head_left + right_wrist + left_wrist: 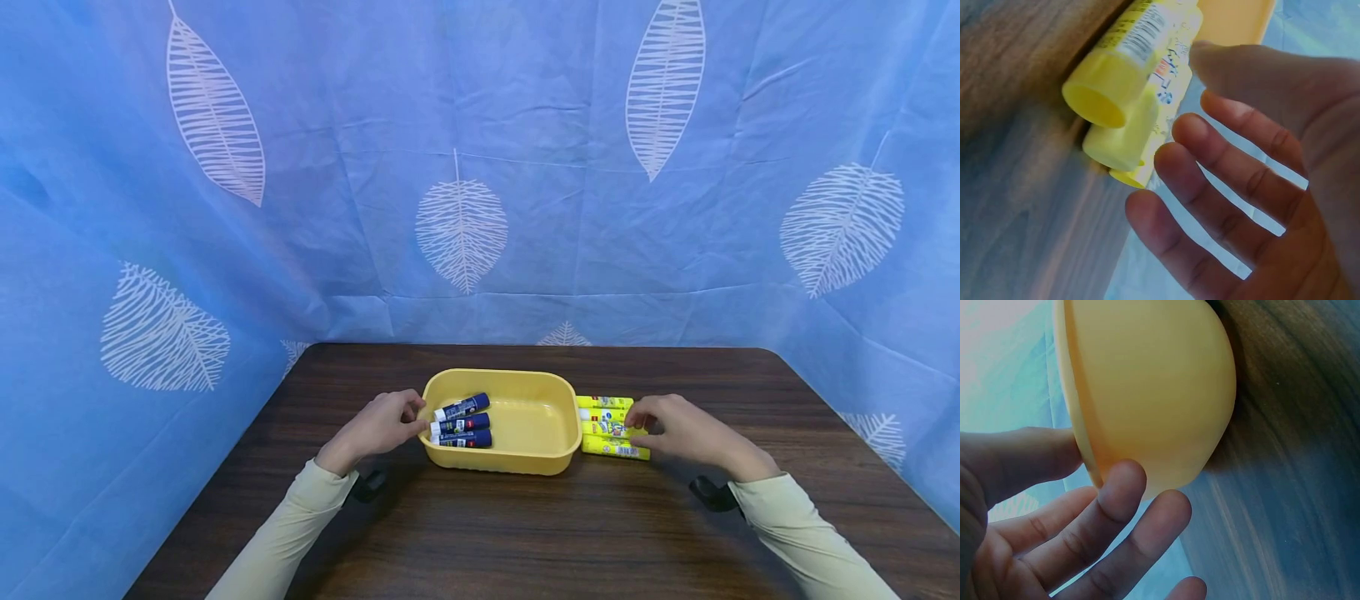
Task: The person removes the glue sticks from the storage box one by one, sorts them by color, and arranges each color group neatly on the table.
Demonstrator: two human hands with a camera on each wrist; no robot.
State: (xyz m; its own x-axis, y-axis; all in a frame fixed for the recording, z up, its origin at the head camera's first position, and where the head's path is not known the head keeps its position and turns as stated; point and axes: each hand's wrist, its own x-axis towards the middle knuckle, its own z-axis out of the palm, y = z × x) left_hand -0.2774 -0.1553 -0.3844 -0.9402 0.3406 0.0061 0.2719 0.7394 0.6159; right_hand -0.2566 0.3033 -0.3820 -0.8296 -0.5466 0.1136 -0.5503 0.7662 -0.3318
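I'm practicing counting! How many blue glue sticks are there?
3, all in the tray, at its left end: back stick, middle stick, front stick. Another could be hidden underneath.

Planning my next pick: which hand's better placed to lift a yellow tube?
Probably the right hand: it's at the yellow tubes, while the left hand is at the opposite end of the tray.
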